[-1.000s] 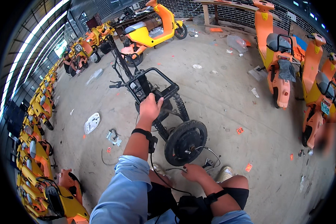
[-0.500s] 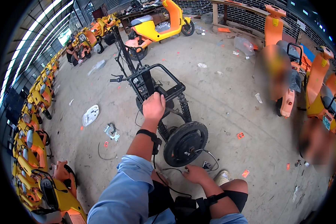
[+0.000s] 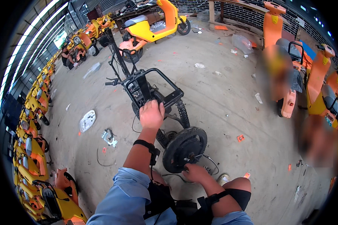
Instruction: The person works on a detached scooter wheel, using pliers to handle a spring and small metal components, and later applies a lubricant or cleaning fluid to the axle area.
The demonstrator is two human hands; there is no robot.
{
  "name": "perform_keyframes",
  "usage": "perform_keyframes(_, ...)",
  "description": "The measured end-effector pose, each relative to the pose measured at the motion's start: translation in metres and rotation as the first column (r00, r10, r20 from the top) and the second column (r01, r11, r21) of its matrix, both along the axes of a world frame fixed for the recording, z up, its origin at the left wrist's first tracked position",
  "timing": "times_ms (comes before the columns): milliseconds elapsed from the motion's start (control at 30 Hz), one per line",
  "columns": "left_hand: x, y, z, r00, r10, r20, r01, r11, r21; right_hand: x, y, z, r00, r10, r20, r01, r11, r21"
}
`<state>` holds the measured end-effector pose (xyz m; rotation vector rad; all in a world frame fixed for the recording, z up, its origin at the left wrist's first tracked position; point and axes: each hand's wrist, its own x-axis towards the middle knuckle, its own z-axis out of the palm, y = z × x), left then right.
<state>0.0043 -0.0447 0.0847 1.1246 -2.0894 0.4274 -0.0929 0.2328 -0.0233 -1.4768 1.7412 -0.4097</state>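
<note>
A stripped scooter frame (image 3: 171,98) of black metal stands in front of me, with its handlebar toward the far left. My left hand (image 3: 151,114) is closed over the rear part of this frame, below the rear rack; the exact spot gripped is under the fingers. The rear wheel (image 3: 174,152), with a black tyre and hub, leans nearest to me. My right hand (image 3: 196,173) is at the wheel's lower edge, its fingers bent in; whatever they may hold is hidden. Beside this hand a grey cable (image 3: 213,161) loops from the hub. A coil-spring shock absorber (image 3: 183,113) joins frame and wheel.
On the floor left of the frame lie a white plastic cover (image 3: 88,121) and a metal bracket (image 3: 109,137). A yellow-orange scooter (image 3: 154,34) stands beyond; more line the left side and right side. A person (image 3: 67,59) sits low at the far left.
My right hand has risen from below the wheel to its lower edge. My left hand remains on the frame, and the whole view has shifted slightly.
</note>
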Motion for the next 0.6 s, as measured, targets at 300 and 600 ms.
perform_keyframes(300,-0.007,-0.003,-0.013,0.975,0.176,0.136,-0.181,0.983,0.022,-0.030,-0.021,0.019,0.997,-0.073,-0.005,0.073,0.997,-0.029)
perform_keyframes(600,-0.018,0.001,-0.011,0.971,0.165,0.174,-0.174,0.984,0.040,-0.021,-0.013,0.011,0.998,-0.051,-0.044,0.050,0.998,-0.042)
